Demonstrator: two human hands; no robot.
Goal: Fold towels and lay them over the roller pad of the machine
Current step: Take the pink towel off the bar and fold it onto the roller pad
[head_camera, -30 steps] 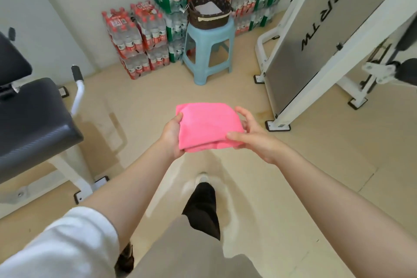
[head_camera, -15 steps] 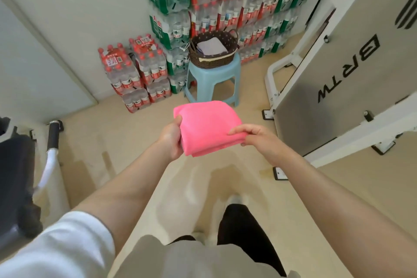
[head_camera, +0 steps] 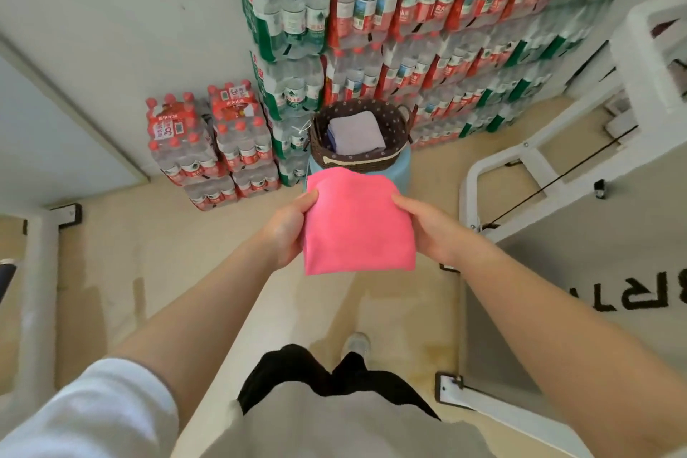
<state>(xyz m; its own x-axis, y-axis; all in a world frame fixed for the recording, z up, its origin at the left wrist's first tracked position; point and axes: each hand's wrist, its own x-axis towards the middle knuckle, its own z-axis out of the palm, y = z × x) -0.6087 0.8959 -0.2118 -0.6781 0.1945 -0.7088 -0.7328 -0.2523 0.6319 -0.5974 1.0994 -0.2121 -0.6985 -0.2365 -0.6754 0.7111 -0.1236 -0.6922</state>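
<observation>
Towel (head_camera: pixel 358 221), pink, folded square, being held flat at chest height in front of basket (head_camera: pixel 358 156) on stool (head_camera: pixel 403 175). Left hand (head_camera: pixel 288 225) pinching left edge, right hand (head_camera: pixel 427 230) gripping right edge. Roller pad not showing. Advisable: keeping both edges level, preventing fold from slipping while carrying to machine (head_camera: pixel 557 167).

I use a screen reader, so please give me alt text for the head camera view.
Two bare hands hold a folded pink towel in mid-air, the left hand gripping its left edge and the right hand its right. Beyond it, a wicker basket holding folded cloths sits on a blue stool by stacked bottled-water packs.
</observation>
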